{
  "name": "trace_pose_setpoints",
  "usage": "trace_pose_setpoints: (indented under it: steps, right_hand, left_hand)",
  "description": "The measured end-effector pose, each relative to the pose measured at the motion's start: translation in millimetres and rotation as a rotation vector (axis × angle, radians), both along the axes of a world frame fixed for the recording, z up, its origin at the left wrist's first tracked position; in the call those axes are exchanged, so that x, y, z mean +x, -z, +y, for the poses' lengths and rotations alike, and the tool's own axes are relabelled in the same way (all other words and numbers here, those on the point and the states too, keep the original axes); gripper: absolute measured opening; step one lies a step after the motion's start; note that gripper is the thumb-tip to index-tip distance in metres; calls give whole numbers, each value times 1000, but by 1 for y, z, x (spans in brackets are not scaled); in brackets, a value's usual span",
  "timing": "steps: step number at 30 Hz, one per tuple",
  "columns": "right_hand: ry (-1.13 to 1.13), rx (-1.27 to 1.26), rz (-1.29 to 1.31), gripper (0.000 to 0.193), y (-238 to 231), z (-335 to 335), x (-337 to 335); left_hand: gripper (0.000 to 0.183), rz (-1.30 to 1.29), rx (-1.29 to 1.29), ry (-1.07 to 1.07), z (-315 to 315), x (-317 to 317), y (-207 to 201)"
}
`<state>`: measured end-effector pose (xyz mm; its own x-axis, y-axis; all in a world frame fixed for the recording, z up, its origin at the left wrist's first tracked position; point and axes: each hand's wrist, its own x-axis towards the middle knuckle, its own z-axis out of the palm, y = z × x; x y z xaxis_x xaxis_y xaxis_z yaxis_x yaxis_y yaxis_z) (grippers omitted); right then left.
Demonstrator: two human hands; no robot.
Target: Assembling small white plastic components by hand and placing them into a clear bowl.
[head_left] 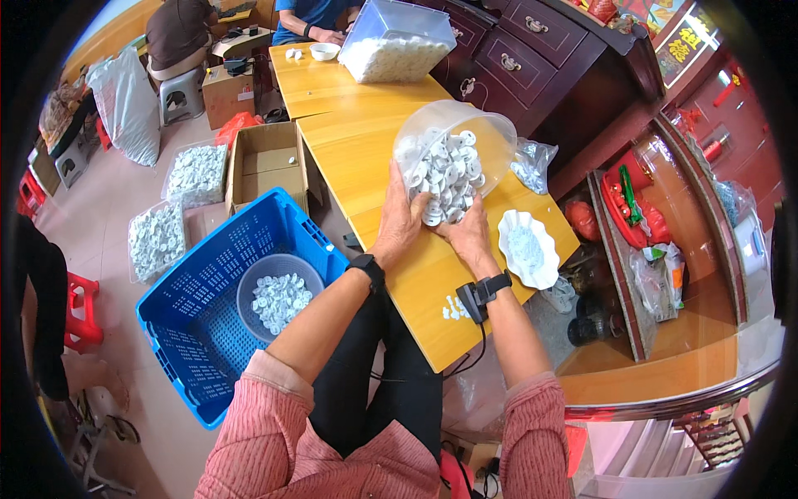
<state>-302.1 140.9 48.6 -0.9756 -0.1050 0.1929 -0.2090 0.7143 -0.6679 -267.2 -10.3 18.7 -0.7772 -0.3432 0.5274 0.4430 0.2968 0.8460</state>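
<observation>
1. My left fingers [396,181] and right fingers [477,213] grasp a translucent round plastic bowl [494,140], tilted toward me over the yellow wooden surface [353,141].
2. Small white discs [449,170] heap inside it.

A translucent round tub [495,140], holding many small white discs [449,173], is tilted over the yellow table [357,148].
</observation>
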Motion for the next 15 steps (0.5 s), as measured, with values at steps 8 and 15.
trace_pose_setpoints:
  steps: [8,15]
  right_hand:
    - [-36,-36,-38,118,-2,-1,3]
    - [0,14,38,100,-4,4,10]
  left_hand:
    - [79,-44,26,28,-10,5,2]
    - [78,-157,57,39,-6,6,0]
